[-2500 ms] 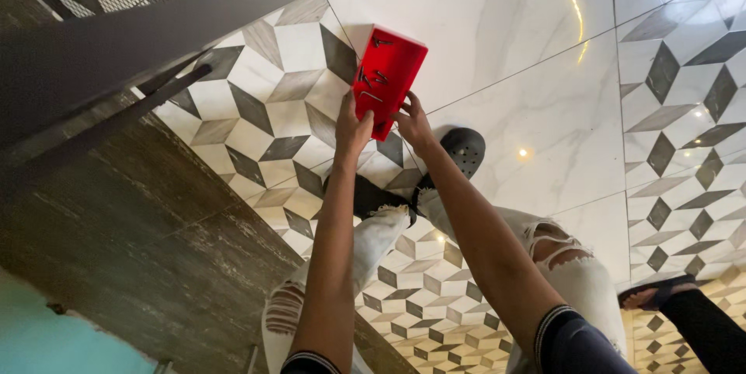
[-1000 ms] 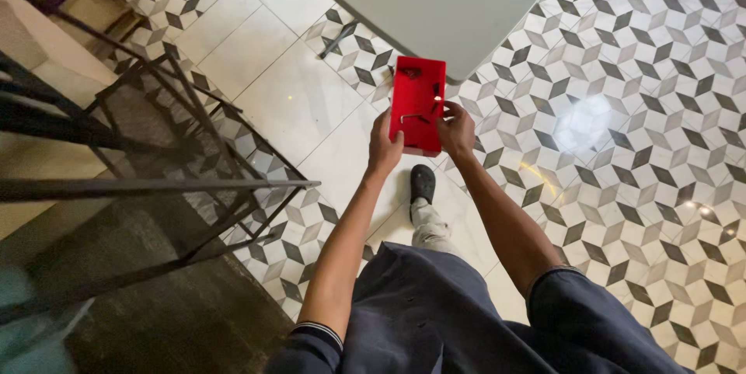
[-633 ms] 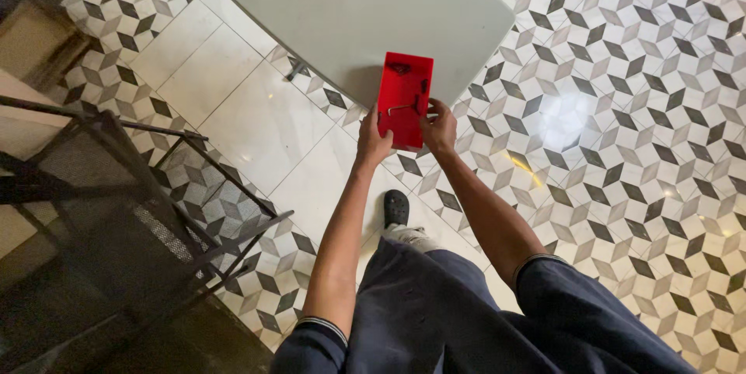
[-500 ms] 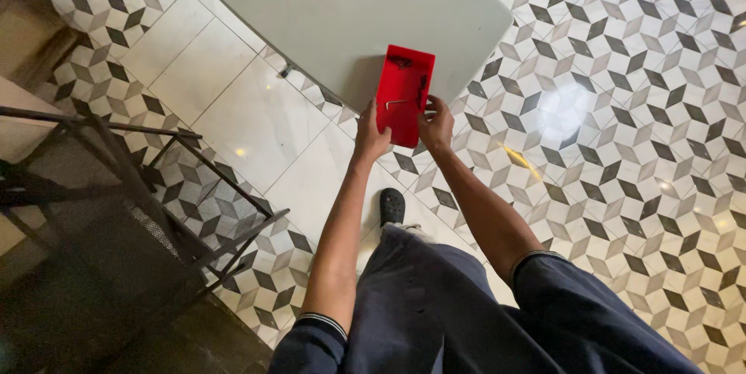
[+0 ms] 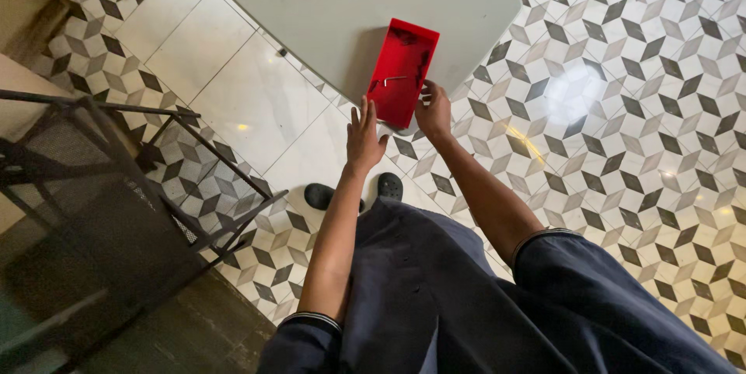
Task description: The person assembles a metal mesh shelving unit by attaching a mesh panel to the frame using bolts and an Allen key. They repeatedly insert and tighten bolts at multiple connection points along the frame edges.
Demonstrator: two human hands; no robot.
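Though small contents of red tray too dim to identify, resting on grey table edge; right hand gripping its side, left hand open beside; patterned tile floor below.

Grey table filled the top of the view, rounded corner toward the person. One thing lay on it: a red tray, shallow and rectangular, sitting at the table's near edge close to that corner, its near end poking slightly past the edge. Inside the tray, a small pale metal piece near the middle and dark smudges at the far end; could not tell what they were. Rest of the table top was plain grey. Under the table ran a tiled floor, glossy white squares to the table's left, grey-and-white cube pattern to its right.
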